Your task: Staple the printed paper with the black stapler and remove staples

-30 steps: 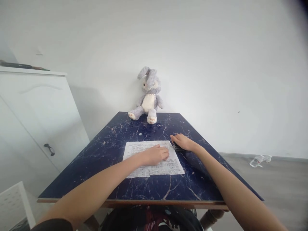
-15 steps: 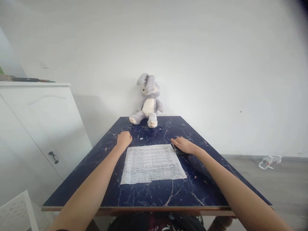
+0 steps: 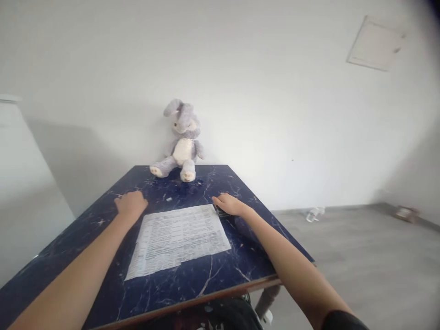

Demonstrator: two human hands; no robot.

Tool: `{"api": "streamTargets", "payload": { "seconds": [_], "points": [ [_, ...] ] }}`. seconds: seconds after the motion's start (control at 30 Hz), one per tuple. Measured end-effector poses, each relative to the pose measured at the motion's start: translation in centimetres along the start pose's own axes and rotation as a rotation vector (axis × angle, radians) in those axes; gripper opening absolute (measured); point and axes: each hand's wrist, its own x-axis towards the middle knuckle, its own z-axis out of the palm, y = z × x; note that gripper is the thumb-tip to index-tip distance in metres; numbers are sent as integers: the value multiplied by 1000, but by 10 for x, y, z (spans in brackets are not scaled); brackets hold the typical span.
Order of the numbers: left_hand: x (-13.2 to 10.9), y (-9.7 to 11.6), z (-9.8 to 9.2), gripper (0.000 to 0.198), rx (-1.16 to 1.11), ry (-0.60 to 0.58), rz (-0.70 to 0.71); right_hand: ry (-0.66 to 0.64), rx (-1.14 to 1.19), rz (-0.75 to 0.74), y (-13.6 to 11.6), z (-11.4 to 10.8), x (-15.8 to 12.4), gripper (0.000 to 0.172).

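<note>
A sheet of printed paper [image 3: 182,240] lies flat on a dark blue marble-patterned table [image 3: 206,284]. My left hand [image 3: 132,203] is closed on the tabletop near the paper's far left corner, and nothing shows in it. At the far right corner, my right hand [image 3: 229,204] curls over a small black object [image 3: 222,212]. Most of that object is covered by the hand, so its kind cannot be made out. Between the hands, beyond the paper, sits a small white piece [image 3: 169,199].
A grey plush rabbit [image 3: 184,149] sits at the table's far edge against the white wall [image 3: 261,91]. On the left stands a white cabinet [image 3: 27,183]. Clear plastic items [image 3: 314,214] lie on the grey floor at right, with a box [image 3: 406,213] farther off.
My view has turned to the right, so the table and rabbit appear farther left. My left hand looks slightly turned and farther from the paper; the right stays on the black object.
</note>
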Motion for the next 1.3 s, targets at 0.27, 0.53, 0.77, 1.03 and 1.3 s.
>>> {"api": "streamTargets", "payload": {
  "seconds": [0.27, 0.53, 0.77, 1.03, 1.3],
  "points": [
    [-18, 29, -1, 26, -59, 109, 384, 10, -6, 25, 3, 1, -1, 61],
    [-99, 100, 11, 56, -373, -462, 1122, 24, 9, 51, 4, 3, 2, 63],
    [-105, 100, 24, 57, -298, -528, 1216, 19, -39, 72, 0, 4, 1, 69],
    [-111, 100, 21, 59, -261, -479, 1232, 22, -70, 73, -2, 6, 0, 71],
    [-118, 110, 23, 60, -233, -437, 1207, 9, -123, 90, -9, 7, -1, 67]
  ]
}}
